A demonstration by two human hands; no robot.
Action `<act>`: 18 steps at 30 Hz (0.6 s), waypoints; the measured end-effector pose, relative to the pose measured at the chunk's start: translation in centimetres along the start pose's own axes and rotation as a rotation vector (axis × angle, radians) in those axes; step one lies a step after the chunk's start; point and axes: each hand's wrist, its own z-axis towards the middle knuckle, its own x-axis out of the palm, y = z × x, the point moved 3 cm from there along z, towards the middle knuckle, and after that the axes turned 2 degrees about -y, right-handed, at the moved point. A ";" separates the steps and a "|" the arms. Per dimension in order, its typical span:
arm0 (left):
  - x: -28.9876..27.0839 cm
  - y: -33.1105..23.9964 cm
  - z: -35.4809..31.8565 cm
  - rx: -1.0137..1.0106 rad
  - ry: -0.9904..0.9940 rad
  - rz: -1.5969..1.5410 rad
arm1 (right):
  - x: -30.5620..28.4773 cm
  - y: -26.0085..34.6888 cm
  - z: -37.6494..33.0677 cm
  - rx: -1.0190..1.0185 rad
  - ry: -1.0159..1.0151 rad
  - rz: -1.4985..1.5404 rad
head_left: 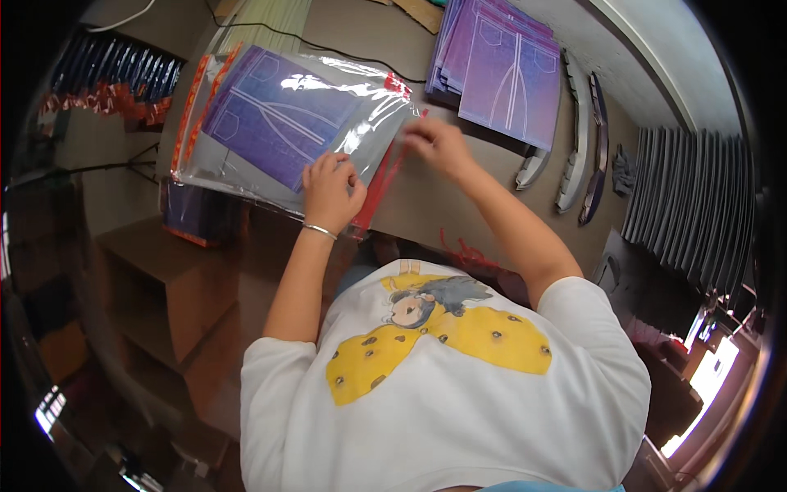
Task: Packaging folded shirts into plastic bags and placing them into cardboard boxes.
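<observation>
- At far left I see dark blue bundles [115,70] with orange edges, and brown boxes [201,303] on the near left.
- A clear bag [205,168] lies tilted on the surface [422,209], orange strips at its left end; a purple jeans-print sheet [279,107] shows with it, glare over part.
- My left hand [332,189] rests on the bag by the sheet's near right corner, fingers bent; whether they grip, I cannot tell.
- A red strip [379,193] runs along the bag's right edge.
- My right hand [443,148] is beside it, fingers bent and blurred; I cannot tell whether they pinch anything.
- Farther right I have a stack of similar purple sheets [512,74], then curved strips [576,139].
</observation>
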 end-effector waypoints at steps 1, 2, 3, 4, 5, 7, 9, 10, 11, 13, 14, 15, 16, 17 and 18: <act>0.7 0.1 -0.1 0.003 0.023 0.035 | 1.2 -0.2 -0.7 -0.230 0.098 -0.188; 1.1 0.2 -0.4 0.002 0.016 0.087 | 2.0 -0.3 -0.9 -0.316 0.156 -0.309; 1.3 0.0 -0.5 0.005 0.011 0.139 | 2.7 0.2 -1.0 -0.401 0.210 -0.431; 1.6 0.0 -0.6 0.008 0.006 0.192 | 3.3 0.5 -1.2 -0.486 0.265 -0.551; 1.9 0.1 -0.8 0.011 -0.009 0.187 | 3.5 0.0 -0.9 -0.493 0.325 -0.554; 2.4 0.6 -1.1 0.019 -0.033 0.187 | 3.9 -0.8 0.3 -0.507 0.442 -0.548; 2.7 1.0 -1.4 0.027 -0.050 0.161 | 4.4 -0.7 1.0 -0.532 0.498 -0.639; 2.9 1.2 -1.4 0.031 -0.058 0.148 | 4.5 -0.4 1.2 -0.544 0.525 -0.685; 3.0 1.4 -1.5 0.024 -0.045 0.130 | 4.6 -0.4 1.1 -0.571 0.550 -0.683; 3.1 1.7 -1.5 0.015 -0.022 0.091 | 4.3 -0.4 0.6 -0.625 0.597 -0.682; 3.2 1.6 -1.5 0.018 -0.004 0.092 | 3.6 -1.2 -0.8 -0.682 0.626 -0.684; 3.1 1.6 -1.6 0.016 0.009 0.096 | 2.4 -2.1 -3.0 -0.748 0.657 -0.685; 3.1 1.7 -1.7 0.015 0.022 0.096 | 1.0 -3.0 -6.3 -0.745 0.868 -0.750; 3.1 2.1 -2.0 0.047 0.037 0.104 | -0.9 -4.4 -11.0 -0.421 1.169 -0.630; 3.0 2.9 -2.5 0.065 0.039 0.112 | -3.4 -1.7 -14.1 -0.192 1.438 -0.613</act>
